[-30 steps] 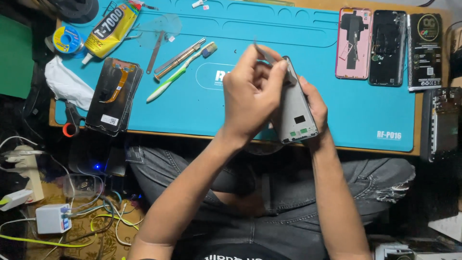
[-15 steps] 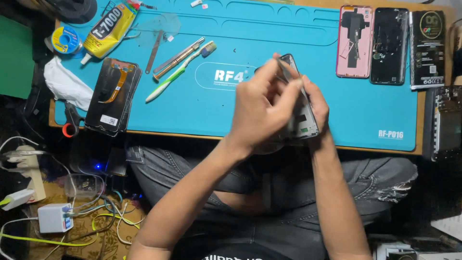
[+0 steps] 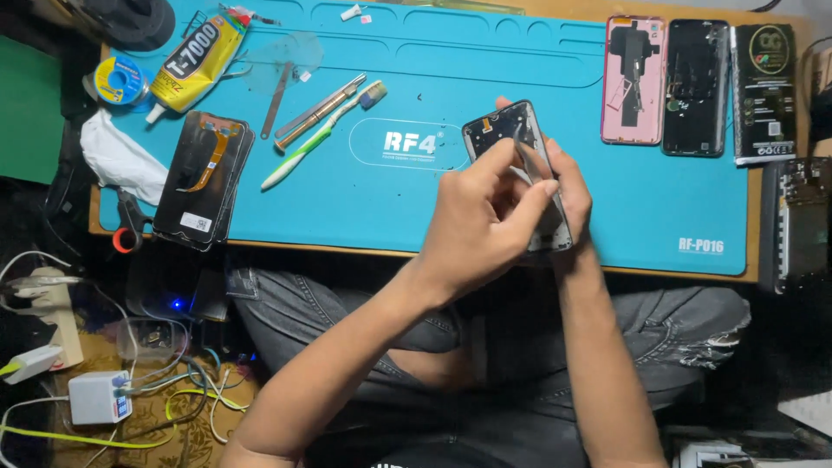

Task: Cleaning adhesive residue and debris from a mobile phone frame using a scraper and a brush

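While held tilted above the near edge of the blue mat (image 3: 416, 208) on the table (image 3: 693, 10), likely to feel light: a bare phone frame (image 3: 501, 128), dark and thin, with camera cut-outs near its upper end. Cradled from behind and below by the right hand (image 3: 568, 195), fingers curled round the right long edge. Lower half hidden behind the left hand (image 3: 481, 230). Left fingers (image 3: 520, 204) pressed together on slim metal tweezers (image 3: 530, 156), tips laid against the upper part of the frame. Cannot tell whether anything sits between the tips.

Judged stiff along the edges but easy to twist across the middle, and fragile wherever small parts or ribbon remain inside. Probably smooth and a little slippery at the rim. Best taken by the two long edges, thumb on one and fingers on the other, with no pressure on the inner face. Best met with a light touch from the tweezers, since sharp tips could scratch or pierce.

Lying well apart to the left on the mat: a black screen panel (image 3: 201, 178) with an orange ribbon, a green-and-white toothbrush (image 3: 316, 139), a yellow glue tube (image 3: 195, 61). Lying to the right: a pink phone back (image 3: 634, 80) and a dark phone body (image 3: 695, 87).
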